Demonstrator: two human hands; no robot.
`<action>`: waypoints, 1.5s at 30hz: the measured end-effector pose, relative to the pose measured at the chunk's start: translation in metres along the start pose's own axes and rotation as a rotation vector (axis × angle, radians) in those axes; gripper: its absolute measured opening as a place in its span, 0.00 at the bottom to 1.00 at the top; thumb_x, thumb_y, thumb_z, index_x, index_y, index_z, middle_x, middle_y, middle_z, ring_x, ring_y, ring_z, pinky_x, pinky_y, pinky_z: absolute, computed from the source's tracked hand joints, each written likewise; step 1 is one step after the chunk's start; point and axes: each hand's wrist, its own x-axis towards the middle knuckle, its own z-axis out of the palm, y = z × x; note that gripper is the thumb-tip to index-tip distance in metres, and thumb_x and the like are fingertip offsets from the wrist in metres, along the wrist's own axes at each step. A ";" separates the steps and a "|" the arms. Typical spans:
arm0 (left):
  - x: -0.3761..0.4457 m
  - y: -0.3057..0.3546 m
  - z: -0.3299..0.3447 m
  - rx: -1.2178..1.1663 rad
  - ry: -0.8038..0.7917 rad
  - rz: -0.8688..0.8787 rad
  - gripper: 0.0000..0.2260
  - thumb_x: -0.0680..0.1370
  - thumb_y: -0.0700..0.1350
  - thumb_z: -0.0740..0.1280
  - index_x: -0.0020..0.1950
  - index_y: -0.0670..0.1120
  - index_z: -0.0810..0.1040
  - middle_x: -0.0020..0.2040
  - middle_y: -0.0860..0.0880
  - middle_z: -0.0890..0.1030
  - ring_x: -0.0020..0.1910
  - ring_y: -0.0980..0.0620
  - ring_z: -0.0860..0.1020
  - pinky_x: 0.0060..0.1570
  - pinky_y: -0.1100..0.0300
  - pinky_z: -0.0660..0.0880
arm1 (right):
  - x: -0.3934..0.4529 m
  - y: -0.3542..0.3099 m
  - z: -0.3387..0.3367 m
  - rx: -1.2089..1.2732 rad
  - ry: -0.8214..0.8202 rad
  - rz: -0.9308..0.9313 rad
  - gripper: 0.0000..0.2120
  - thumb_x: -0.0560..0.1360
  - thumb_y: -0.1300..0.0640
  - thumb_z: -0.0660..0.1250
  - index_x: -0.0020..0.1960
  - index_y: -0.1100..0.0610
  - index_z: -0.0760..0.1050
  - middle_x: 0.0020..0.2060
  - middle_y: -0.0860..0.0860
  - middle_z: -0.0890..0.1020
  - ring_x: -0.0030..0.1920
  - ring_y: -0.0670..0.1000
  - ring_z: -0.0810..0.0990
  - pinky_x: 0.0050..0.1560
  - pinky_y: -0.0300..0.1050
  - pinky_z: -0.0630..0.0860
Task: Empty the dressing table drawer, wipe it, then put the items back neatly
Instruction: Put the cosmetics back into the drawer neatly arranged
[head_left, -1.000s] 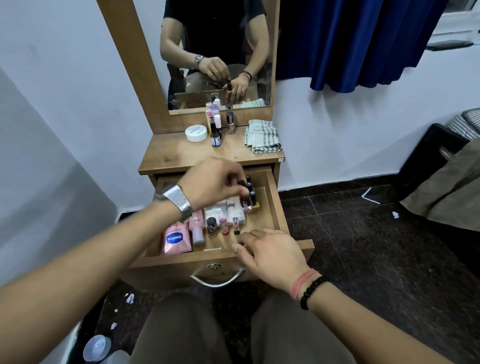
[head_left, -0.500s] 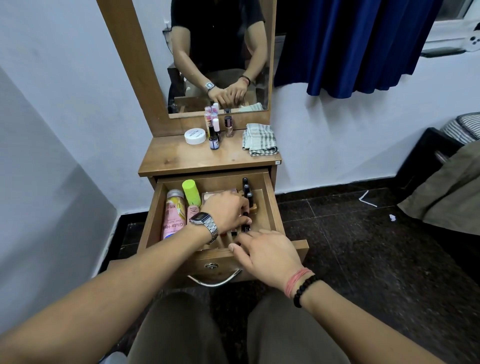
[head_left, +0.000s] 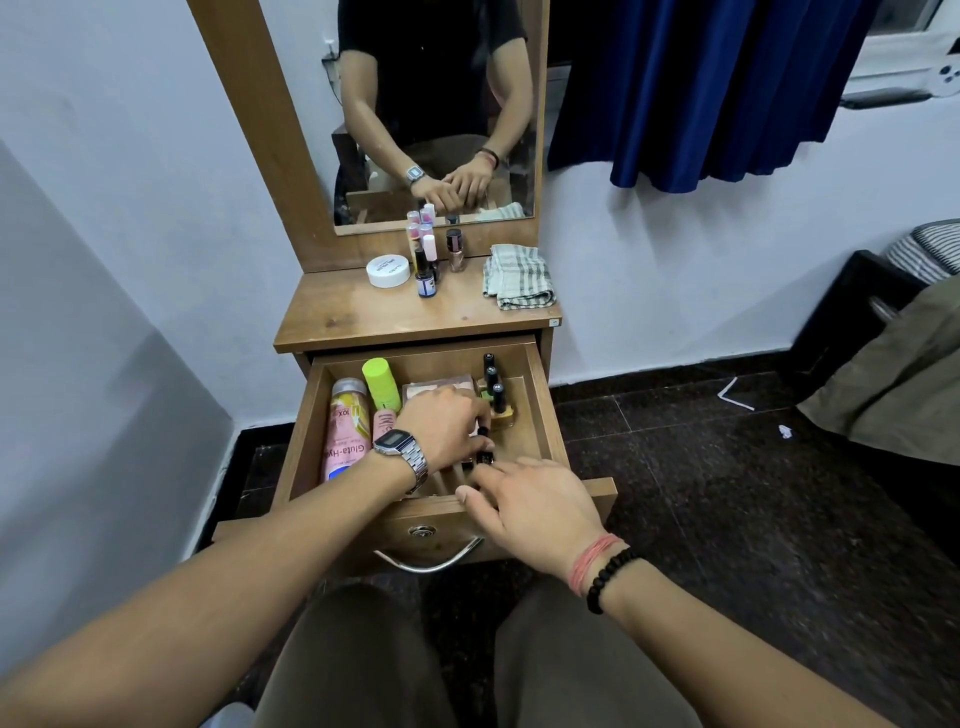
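The wooden drawer (head_left: 543, 400) of the dressing table stands pulled out. Inside lie a pink lotion bottle (head_left: 345, 431), a lime-green capped tube (head_left: 382, 384), a pink tube (head_left: 385, 422), a flat palette (head_left: 441, 389) and a row of small black bottles (head_left: 493, 382) on a wooden holder. My left hand (head_left: 441, 426), with a metal watch, reaches into the drawer and pinches a small dark bottle (head_left: 484, 451). My right hand (head_left: 530, 506) rests on the drawer's front edge, fingers touching near that bottle. Items under my hands are hidden.
On the table top (head_left: 337, 317) stand a white round jar (head_left: 388, 271), several small nail polish bottles (head_left: 428, 260) and a folded checked cloth (head_left: 519, 278). A mirror (head_left: 436, 114) rises behind. A blue curtain (head_left: 701, 88) hangs right; dark floor and furniture lie right.
My left hand moved down from the back of the drawer to its front part, beside my right hand. The view tilted, uncovering the lotion bottle and green tube.
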 end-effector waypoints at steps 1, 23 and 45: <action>-0.001 -0.001 -0.001 -0.008 0.002 0.001 0.12 0.74 0.60 0.66 0.52 0.55 0.77 0.50 0.55 0.79 0.53 0.51 0.76 0.42 0.59 0.70 | 0.000 0.000 0.000 -0.004 0.000 -0.003 0.25 0.78 0.39 0.44 0.47 0.49 0.77 0.41 0.48 0.82 0.43 0.52 0.80 0.43 0.47 0.73; 0.009 -0.106 -0.043 -0.284 0.287 -0.276 0.07 0.76 0.49 0.67 0.52 0.49 0.78 0.46 0.53 0.79 0.44 0.52 0.77 0.44 0.54 0.76 | -0.038 0.026 -0.037 0.077 -0.323 0.285 0.23 0.77 0.36 0.55 0.70 0.40 0.62 0.78 0.43 0.48 0.76 0.46 0.50 0.72 0.52 0.51; 0.134 -0.180 -0.042 -0.321 0.234 -0.548 0.15 0.70 0.52 0.74 0.52 0.47 0.78 0.59 0.44 0.78 0.57 0.44 0.75 0.49 0.55 0.71 | -0.035 0.028 -0.040 -0.062 -0.384 0.183 0.31 0.74 0.38 0.62 0.72 0.45 0.55 0.77 0.49 0.50 0.72 0.52 0.59 0.70 0.50 0.59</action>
